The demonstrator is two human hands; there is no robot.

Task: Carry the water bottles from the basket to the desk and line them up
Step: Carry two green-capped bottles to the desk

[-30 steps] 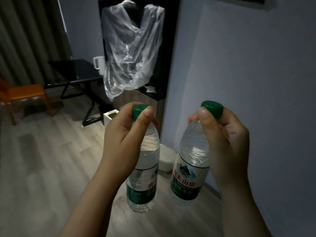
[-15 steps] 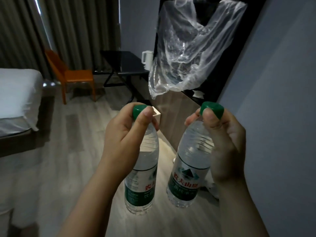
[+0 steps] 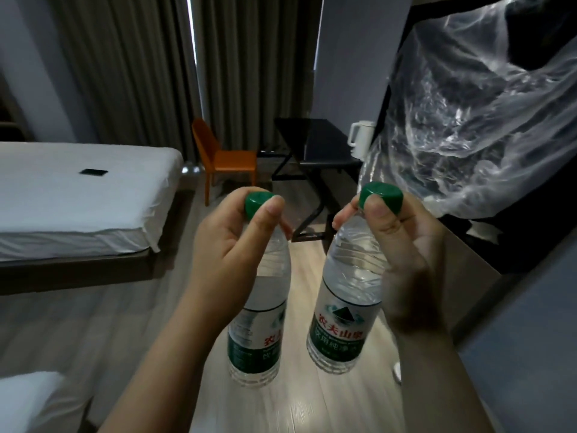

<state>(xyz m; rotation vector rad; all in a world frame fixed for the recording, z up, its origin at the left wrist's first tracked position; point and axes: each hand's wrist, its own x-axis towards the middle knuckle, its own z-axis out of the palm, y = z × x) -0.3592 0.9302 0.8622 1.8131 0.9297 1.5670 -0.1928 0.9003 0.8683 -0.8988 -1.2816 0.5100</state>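
Two clear water bottles with green caps and green labels hang in front of me above the wooden floor. My left hand [image 3: 229, 245] grips the left bottle [image 3: 259, 326] round its neck, thumb against the cap. My right hand [image 3: 402, 254] grips the right bottle [image 3: 346, 310] the same way, just under its cap. Both bottles hang upright, side by side, a little apart. The dark desk [image 3: 315, 142] stands farther down the room by the wall, with a white kettle [image 3: 359, 142] at its right end. No basket is in view.
A bed with white sheets [image 3: 78, 201] fills the left side, a dark flat object [image 3: 93, 172] lying on it. An orange chair [image 3: 224, 157] stands left of the desk, before grey curtains. A clear plastic cover [image 3: 474, 120] hangs on the right over a low cabinet.
My view has swung left, bringing the bed, chair and desk further into sight. Both hands keep the same hold on the bottles, which stay in front of me.
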